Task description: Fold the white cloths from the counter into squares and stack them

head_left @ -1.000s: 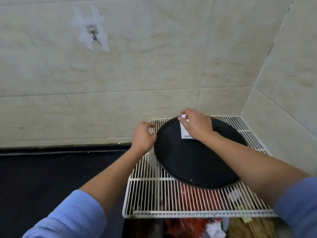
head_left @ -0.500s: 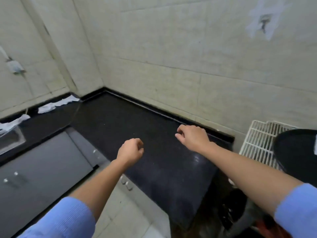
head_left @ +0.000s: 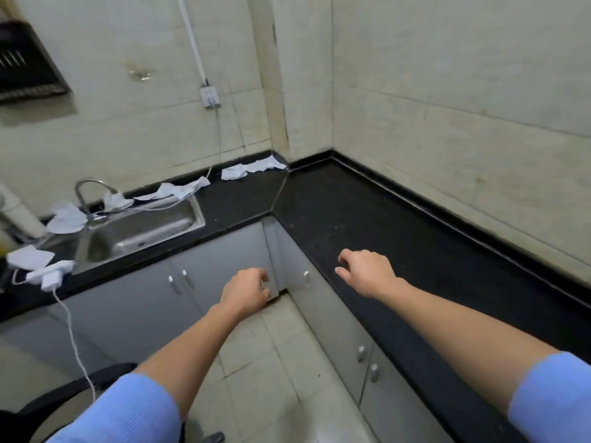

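Several crumpled white cloths lie along the back of the black counter: one pair in the far corner, another behind the sink, more by the tap and one at the left edge. My left hand hangs over the grey cabinet corner, fingers loosely curled, holding nothing. My right hand hovers just above the counter's front edge, fingers loosely bent, empty. Both hands are far from the cloths.
A steel sink with a curved tap is set into the left counter. A white charger and power strip trail a cable down to the floor. Grey cabinet doors run below. A wall socket has a cord.
My view has swung left from the wire rack and black pan to the counter corner and sink. My right hand has let go of the folded cloth left on the pan; both hands are empty.
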`<action>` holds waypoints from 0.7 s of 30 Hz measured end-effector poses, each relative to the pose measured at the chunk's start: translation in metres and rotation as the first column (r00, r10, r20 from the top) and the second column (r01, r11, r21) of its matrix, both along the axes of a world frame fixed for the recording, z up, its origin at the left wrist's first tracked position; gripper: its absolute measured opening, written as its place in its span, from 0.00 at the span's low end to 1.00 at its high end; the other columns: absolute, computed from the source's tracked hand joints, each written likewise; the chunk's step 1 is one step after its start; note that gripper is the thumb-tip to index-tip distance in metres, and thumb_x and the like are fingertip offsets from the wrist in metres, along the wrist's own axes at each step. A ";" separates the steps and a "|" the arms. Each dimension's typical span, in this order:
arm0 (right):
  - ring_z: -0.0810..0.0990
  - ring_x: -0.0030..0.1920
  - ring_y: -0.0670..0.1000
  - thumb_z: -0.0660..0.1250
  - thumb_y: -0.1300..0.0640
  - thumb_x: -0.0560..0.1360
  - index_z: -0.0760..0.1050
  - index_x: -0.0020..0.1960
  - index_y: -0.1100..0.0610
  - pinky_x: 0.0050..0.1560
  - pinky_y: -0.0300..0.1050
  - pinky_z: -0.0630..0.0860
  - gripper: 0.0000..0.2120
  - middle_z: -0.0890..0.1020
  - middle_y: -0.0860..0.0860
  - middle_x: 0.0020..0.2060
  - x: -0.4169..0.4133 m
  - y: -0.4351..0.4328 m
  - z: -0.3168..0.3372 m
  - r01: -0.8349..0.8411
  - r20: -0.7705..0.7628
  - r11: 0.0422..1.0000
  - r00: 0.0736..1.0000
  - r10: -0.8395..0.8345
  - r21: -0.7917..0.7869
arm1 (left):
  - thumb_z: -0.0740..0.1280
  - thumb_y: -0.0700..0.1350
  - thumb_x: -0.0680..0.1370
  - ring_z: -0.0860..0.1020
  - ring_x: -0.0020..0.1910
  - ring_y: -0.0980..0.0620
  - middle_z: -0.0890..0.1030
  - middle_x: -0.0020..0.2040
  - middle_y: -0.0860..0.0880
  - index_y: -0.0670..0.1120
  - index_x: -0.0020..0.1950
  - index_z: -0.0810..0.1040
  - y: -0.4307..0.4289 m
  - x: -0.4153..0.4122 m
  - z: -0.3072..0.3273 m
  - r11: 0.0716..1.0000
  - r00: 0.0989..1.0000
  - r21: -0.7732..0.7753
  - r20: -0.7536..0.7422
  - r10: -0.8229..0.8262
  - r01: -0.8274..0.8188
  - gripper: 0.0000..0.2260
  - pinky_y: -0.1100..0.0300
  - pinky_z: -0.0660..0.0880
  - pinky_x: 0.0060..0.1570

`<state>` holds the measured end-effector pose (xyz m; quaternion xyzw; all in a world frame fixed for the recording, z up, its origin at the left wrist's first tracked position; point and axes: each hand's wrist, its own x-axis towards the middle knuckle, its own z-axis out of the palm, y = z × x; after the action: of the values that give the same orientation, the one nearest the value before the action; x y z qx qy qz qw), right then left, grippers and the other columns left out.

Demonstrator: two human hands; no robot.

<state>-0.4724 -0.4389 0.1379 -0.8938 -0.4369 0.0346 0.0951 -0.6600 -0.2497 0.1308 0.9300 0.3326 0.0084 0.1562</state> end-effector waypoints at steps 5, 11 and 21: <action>0.80 0.51 0.56 0.58 0.43 0.79 0.71 0.60 0.50 0.46 0.49 0.74 0.15 0.81 0.51 0.52 0.016 0.082 -0.015 -0.103 0.009 0.994 0.995 0.104 -0.046 | 0.65 0.46 0.74 0.77 0.57 0.45 0.80 0.57 0.46 0.48 0.61 0.77 0.064 0.007 -0.025 0.998 0.998 -0.034 -0.035 0.056 -0.057 0.15 0.54 0.75 0.53; 0.80 0.50 0.55 0.58 0.42 0.79 0.71 0.61 0.49 0.45 0.49 0.72 0.16 0.81 0.52 0.52 0.088 0.185 -0.037 -0.127 -0.049 0.987 0.991 0.123 -0.095 | 0.64 0.47 0.75 0.77 0.56 0.46 0.80 0.58 0.47 0.49 0.62 0.76 0.154 0.056 -0.033 0.996 0.996 -0.018 -0.033 0.084 -0.084 0.16 0.54 0.75 0.54; 0.79 0.53 0.57 0.60 0.44 0.78 0.72 0.61 0.50 0.48 0.50 0.75 0.16 0.81 0.53 0.53 0.198 0.381 -0.013 -0.161 -0.075 0.984 0.985 0.155 -0.077 | 0.66 0.48 0.73 0.78 0.53 0.48 0.80 0.52 0.50 0.50 0.58 0.78 0.305 0.128 0.003 0.964 0.964 -0.042 0.026 0.264 -0.263 0.13 0.57 0.73 0.49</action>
<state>-0.2742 -0.0575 0.1248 -0.8577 -0.5011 0.0909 0.0702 -0.5325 0.0552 0.1340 0.8742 0.4508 0.0372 0.1764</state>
